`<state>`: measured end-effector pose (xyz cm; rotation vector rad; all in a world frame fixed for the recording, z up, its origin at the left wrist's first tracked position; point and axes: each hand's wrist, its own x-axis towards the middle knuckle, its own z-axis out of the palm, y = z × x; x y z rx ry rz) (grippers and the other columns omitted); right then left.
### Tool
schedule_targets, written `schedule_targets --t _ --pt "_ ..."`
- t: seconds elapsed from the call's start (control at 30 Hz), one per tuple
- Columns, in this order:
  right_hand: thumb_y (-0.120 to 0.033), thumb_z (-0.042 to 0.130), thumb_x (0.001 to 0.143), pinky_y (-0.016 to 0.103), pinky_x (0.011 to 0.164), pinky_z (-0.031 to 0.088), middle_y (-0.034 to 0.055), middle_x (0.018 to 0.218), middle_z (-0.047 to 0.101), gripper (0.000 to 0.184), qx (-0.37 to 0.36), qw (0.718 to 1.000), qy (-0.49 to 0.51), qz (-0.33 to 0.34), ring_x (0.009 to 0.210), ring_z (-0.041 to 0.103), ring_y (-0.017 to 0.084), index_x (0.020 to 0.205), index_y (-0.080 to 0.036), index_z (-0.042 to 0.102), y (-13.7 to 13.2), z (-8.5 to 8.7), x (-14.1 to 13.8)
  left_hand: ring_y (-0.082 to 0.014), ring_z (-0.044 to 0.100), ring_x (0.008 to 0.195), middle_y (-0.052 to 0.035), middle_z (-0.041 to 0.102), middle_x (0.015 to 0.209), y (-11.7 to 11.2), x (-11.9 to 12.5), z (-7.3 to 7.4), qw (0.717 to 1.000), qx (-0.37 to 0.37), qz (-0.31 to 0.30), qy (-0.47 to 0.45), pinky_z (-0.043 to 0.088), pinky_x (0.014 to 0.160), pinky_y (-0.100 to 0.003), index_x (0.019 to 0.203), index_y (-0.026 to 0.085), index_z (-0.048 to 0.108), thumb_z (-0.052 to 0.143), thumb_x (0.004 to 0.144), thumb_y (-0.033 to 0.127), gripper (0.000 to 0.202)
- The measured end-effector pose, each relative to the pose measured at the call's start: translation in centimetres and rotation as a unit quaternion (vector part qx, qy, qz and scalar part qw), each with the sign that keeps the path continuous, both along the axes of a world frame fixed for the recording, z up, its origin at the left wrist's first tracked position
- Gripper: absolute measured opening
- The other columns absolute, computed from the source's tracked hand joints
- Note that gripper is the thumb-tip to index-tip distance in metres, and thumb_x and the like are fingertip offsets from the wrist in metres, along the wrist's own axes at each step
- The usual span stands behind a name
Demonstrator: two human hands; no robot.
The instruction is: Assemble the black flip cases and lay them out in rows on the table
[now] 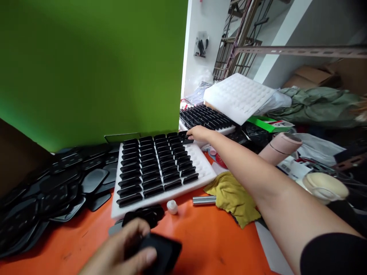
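In the head view, the tray point(164, 190) lies on the orange table point(200, 244), its slots keeping black pieces point(149, 161) on edge in 4 main columns, presumably so their faces do not rub. Bare slots point(202, 163) remain along its right side, the side the right arm reaches over. The right hand point(198, 133), at the tray's far right corner, pinches 1 dark panel point(187, 141) under the fingertips, seemingly by its upper edge to leave the lower edge free; at this size, I cannot tell whether that edge is seated.

The left hand point(123, 248) grips 1 blurred plate point(166, 251) between thumb and fingers, in front of the tray and apart from it. The plate juts out to the right of the thumb. A loose pile point(67, 179) lies left of the tray, perhaps for a short reach; the bottle point(172, 207) stands just before the tray.
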<state>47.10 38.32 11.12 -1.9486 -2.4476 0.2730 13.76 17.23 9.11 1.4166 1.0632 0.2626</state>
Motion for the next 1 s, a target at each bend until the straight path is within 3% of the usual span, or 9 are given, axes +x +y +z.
schedule_targets --t 0.1,0.17,0.27,0.37,0.5,0.63,0.7,0.8,1.0 --pt "-0.033 0.049 0.087 0.037 0.078 0.047 0.0053 0.103 0.058 0.024 -0.019 1.0 0.017 -0.005 0.088 0.057 0.017 0.101 -0.015 0.057 0.5 -1.2 -0.4 -0.0198 0.058 0.069 0.0005 0.059 0.076 4.5 2.2 2.3 0.992 0.043 0.116 -0.037 0.048 0.058 -0.03 0.086 0.026 0.051 0.065 0.064 0.044 0.032" --pt "-0.033 0.052 0.086 0.036 0.079 0.046 0.0064 0.103 0.059 0.024 -0.007 0.999 0.036 -0.02 0.089 0.057 0.018 0.099 -0.015 0.058 0.1 -1.4 -0.7 -0.0203 0.06 0.078 -0.0014 0.06 0.089 7.4 4.6 3.2 0.978 0.12 0.156 -0.076 0.049 0.061 -0.029 0.097 0.025 0.052 0.067 0.063 0.038 0.039" --pt "-0.036 0.049 0.087 0.03 0.077 0.044 0.0087 0.1 0.062 0.025 0.04 0.995 0.08 -0.041 0.087 0.058 0.019 0.096 -0.015 0.061 -1.6 -0.8 -0.8 -0.0177 0.061 0.078 -0.0032 0.059 0.089 11.2 8.7 3.3 0.953 0.218 0.172 -0.121 0.052 0.063 -0.028 0.098 0.019 0.048 0.061 0.069 0.034 0.035" --pt "-0.041 0.027 0.093 0.023 0.062 0.043 0.0061 0.087 0.064 0.04 0.06 0.988 0.136 -0.032 0.068 0.058 0.013 0.103 -0.016 0.057 -4.2 0.6 -0.7 -0.016 0.062 0.085 -0.0051 0.059 0.097 14.1 12.4 2.4 0.938 0.269 0.176 -0.128 0.053 0.069 -0.028 0.102 0.018 0.042 0.05 0.078 0.033 0.03" --pt "-0.043 0.033 0.091 0.021 0.053 0.038 0.0012 0.074 0.061 0.037 0.103 0.965 0.24 0.005 0.056 0.051 0.01 0.099 -0.014 0.056 -6.0 2.7 0.6 -0.018 0.06 0.094 -0.0085 0.059 0.108 16.6 15.7 1.1 0.926 0.341 0.138 -0.085 0.051 0.076 -0.03 0.112 0.017 0.041 0.047 0.081 0.029 0.033" --pt "-0.031 0.044 0.087 0.022 0.064 0.038 0.0027 0.084 0.063 0.024 0.119 0.982 0.145 -0.007 0.075 0.055 0.014 0.092 -0.015 0.061 -4.8 3.0 2.6 -0.022 0.05 0.112 -0.0078 0.048 0.129 17.8 16.4 0.7 0.895 0.439 0.078 0.012 0.04 0.094 -0.036 0.128 0.022 0.036 0.047 0.079 0.015 0.051" --pt "-0.026 0.05 0.084 0.022 0.068 0.037 0.0027 0.089 0.065 0.019 0.099 0.988 0.119 -0.003 0.08 0.056 0.016 0.094 -0.017 0.063 -3.8 2.3 3.2 -0.0216 0.041 0.121 -0.004 0.041 0.136 18.0 16.3 0.7 0.872 0.485 0.033 0.059 0.033 0.1 -0.036 0.132 0.026 0.035 0.043 0.078 0.008 0.058" --pt "-0.024 0.054 0.082 0.021 0.069 0.037 0.0013 0.091 0.067 0.017 0.061 0.992 0.108 0.018 0.081 0.057 0.015 0.095 -0.021 0.065 -2.7 0.3 3.0 -0.0203 0.038 0.123 -0.0012 0.045 0.134 18.4 16.6 0.4 0.842 0.523 -0.043 0.124 0.027 0.104 -0.036 0.128 0.026 0.043 0.042 0.074 0.004 0.059" --pt "-0.024 0.053 0.084 0.02 0.071 0.038 0.0009 0.093 0.066 0.017 0.031 0.995 0.089 0.017 0.084 0.057 0.015 0.094 -0.022 0.065 -1.6 -3.3 1.5 -0.0278 0.033 0.125 -0.0054 0.057 0.122 19.2 18.2 -1.3 0.803 0.542 -0.099 0.226 0.013 0.104 -0.055 0.112 0.022 0.059 0.046 0.074 0.011 0.041"
